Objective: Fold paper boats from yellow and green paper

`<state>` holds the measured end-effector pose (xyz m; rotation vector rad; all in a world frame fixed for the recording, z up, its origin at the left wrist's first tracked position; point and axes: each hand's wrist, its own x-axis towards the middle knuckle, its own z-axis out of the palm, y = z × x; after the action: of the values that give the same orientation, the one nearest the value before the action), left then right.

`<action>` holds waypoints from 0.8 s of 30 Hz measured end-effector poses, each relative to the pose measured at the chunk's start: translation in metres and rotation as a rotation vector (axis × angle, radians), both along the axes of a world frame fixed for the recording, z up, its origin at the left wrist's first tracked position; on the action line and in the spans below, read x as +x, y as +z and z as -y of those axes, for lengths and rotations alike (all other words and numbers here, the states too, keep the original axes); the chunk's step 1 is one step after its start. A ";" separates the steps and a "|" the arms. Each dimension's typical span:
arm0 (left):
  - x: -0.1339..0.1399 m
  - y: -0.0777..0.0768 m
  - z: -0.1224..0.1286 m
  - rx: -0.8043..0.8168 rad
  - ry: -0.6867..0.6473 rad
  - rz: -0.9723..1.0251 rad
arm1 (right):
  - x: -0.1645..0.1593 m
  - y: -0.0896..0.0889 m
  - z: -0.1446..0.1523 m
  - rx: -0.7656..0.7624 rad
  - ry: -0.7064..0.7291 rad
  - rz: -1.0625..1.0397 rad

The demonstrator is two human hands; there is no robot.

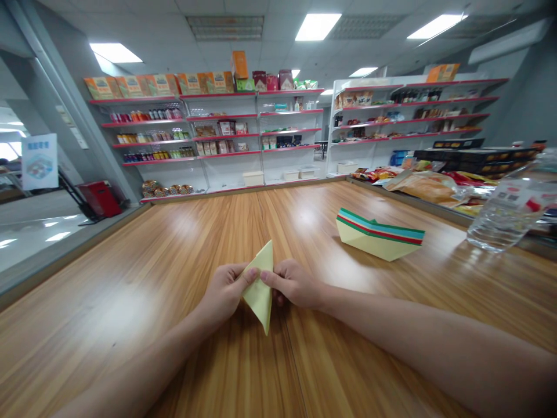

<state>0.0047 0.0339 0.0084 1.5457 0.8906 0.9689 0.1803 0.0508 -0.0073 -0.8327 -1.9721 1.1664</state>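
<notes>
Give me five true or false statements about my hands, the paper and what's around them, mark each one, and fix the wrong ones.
1. The left hand and right hand both hold the yellow paper. True.
2. The boat on the table has a red stripe. True.
3. The boat is to the left of both hands. False: it is to their right.
4. The bottle is farther right than the boat. True.
5. The yellow paper lies flat on the table, untouched. False: it is in the grip of both hands, with both thumbs on it.
</notes>
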 end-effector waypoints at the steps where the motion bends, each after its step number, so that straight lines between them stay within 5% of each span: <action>1: 0.000 0.000 0.000 0.002 -0.005 0.001 | 0.000 0.000 0.000 0.000 -0.012 0.000; 24: -0.001 0.002 0.002 -0.058 -0.177 -0.068 | -0.005 0.000 0.000 -0.081 -0.193 -0.268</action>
<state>0.0034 0.0314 0.0101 1.5862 0.8070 0.7624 0.1754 0.0509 -0.0075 -0.8394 -1.6007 1.1826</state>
